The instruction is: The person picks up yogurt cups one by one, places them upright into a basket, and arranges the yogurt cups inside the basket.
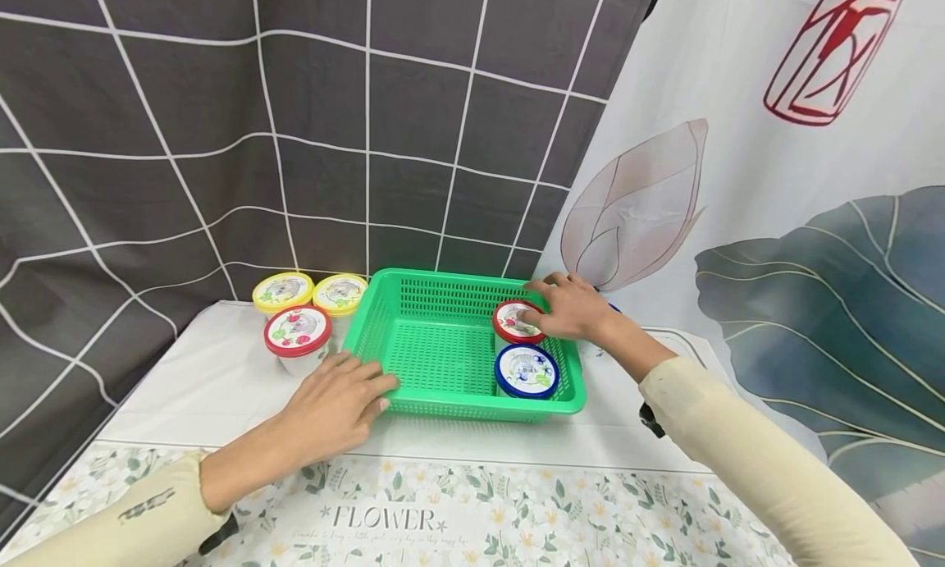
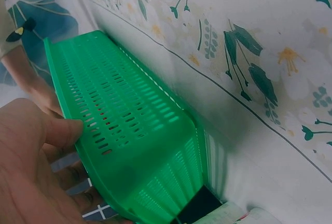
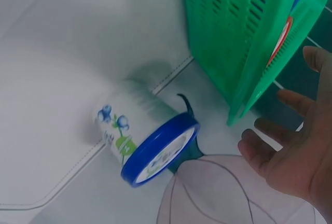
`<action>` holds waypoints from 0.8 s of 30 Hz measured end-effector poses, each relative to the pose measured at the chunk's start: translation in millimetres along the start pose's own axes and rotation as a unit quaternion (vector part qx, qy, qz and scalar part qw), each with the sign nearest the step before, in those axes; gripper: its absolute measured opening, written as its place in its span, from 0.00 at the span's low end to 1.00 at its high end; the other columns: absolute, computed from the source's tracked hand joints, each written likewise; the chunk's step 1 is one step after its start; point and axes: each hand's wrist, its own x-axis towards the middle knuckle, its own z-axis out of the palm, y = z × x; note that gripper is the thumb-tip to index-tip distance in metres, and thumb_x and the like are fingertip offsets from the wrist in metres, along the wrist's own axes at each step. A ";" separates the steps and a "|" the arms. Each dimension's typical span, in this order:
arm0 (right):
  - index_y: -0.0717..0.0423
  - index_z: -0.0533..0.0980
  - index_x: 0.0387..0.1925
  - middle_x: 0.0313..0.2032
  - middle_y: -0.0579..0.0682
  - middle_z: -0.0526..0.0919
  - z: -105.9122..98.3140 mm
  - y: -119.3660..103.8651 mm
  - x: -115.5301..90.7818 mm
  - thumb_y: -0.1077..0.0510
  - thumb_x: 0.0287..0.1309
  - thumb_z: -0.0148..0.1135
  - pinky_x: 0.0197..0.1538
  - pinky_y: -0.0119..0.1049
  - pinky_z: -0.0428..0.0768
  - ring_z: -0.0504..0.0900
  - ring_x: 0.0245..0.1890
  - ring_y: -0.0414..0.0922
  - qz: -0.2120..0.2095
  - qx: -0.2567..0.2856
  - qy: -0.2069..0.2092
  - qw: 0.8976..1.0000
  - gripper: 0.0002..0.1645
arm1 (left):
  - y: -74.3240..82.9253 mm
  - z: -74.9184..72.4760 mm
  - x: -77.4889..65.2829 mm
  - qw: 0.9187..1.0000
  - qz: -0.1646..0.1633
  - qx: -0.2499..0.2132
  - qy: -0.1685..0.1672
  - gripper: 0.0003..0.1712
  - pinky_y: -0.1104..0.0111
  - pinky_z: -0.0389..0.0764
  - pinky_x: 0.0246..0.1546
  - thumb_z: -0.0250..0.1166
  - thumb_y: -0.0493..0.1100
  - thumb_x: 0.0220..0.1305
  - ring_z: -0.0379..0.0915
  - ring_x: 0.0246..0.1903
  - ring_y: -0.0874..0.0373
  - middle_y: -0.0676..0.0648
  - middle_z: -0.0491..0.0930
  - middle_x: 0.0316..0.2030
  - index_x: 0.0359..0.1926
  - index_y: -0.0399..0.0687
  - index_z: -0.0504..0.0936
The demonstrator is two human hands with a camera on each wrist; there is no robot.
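A: Why is your left hand (image 1: 335, 401) at the near left corner of the green basket (image 1: 458, 404)?

B: Your thumb lies along the outer side and your fingers bend over the rim, so you have the edge pinched. That probably steadies the basket on the bench (image 1: 184, 378).

A: And your right hand (image 1: 572, 306)?

B: Your fingers are loosely spread over the far right corner, with hold of nothing. Your thumb is over the red-lidded tub (image 1: 512, 318); I can't tell whether it touches.

A: Where does that tub stand?

B: Inside your basket, towards the right end, just behind the blue-lidded tub (image 1: 527, 371). Both are upright, and the walls near them likely guard against toppling.

A: What's outside?

B: Just left of your basket, a yellow-lidded tub (image 1: 284, 291), a second yellow-lidded tub (image 1: 340, 294) and another red-lidded tub (image 1: 298, 331) cluster. Another blue-lidded tub (image 3: 140, 130) stands beyond the right end, mostly hidden behind your right arm in the head view.
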 end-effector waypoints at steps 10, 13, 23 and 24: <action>0.50 0.71 0.83 0.80 0.69 0.71 -4.2 12.8 -7.4 0.33 0.77 0.54 0.79 0.78 0.70 0.68 0.78 0.74 0.021 0.019 0.001 1.000 0.44 | -0.3 0.3 -0.1 1.000 -0.002 -0.001 -0.003 0.10 0.34 0.80 0.72 0.72 0.39 0.74 0.87 0.51 0.47 0.54 0.85 0.41 0.53 0.53 0.89; 0.51 0.71 0.84 0.81 0.70 0.70 -6.9 16.3 -10.3 0.35 0.78 0.53 0.79 0.79 0.69 0.67 0.79 0.75 0.028 0.022 -0.002 0.999 0.43 | 0.3 -0.2 -0.1 1.000 -0.003 -0.003 -0.004 0.10 0.34 0.80 0.73 0.72 0.39 0.74 0.87 0.52 0.47 0.53 0.85 0.42 0.53 0.53 0.89; 0.54 0.71 0.82 0.80 0.72 0.71 -13.1 29.4 -20.7 0.42 0.79 0.52 0.80 0.78 0.69 0.67 0.79 0.77 0.038 0.009 0.002 0.999 0.39 | 0.9 -0.6 0.9 1.000 -0.003 -0.002 -0.004 0.11 0.34 0.80 0.73 0.71 0.39 0.74 0.87 0.52 0.47 0.53 0.86 0.42 0.55 0.52 0.90; 0.54 0.72 0.82 0.80 0.72 0.71 -13.2 30.9 -21.3 0.42 0.78 0.52 0.80 0.78 0.70 0.68 0.79 0.77 0.039 0.006 0.002 0.999 0.39 | 0.9 -0.5 0.8 1.000 -0.002 -0.001 -0.003 0.11 0.34 0.80 0.73 0.71 0.39 0.74 0.87 0.52 0.47 0.53 0.86 0.42 0.55 0.52 0.90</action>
